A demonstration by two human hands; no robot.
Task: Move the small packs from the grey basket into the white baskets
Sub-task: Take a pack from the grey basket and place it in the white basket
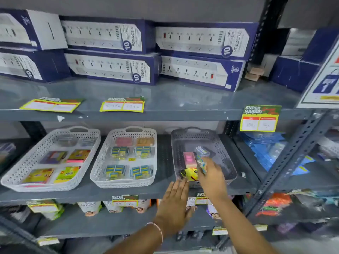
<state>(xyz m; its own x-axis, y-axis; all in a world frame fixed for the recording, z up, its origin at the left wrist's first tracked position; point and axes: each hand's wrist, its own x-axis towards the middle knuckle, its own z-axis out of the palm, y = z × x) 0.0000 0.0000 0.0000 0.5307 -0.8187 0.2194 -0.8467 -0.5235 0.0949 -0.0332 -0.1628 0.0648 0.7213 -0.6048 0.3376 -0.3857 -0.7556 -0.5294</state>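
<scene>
right hand [211, 173], lower centre-right of the frame, was inside the grey basket [225, 162], fingers [203, 166] closed on a clear pack of small blue items [200, 156] lifted above a pink pack [189, 158] and a yellow pack [190, 174] on the basket floor. left hand [174, 204] lay flat and open, fingertips at the basket's near rim. two white baskets [95, 173] stood further left on the same shelf [161, 191], holding sorted packs.

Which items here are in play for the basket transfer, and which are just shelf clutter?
In play: grey basket, pink pack, yellow pack, clear pack in right hand, left hand, two white baskets.

Clutter: power-strip boxes, price tags, blue packets.
</scene>
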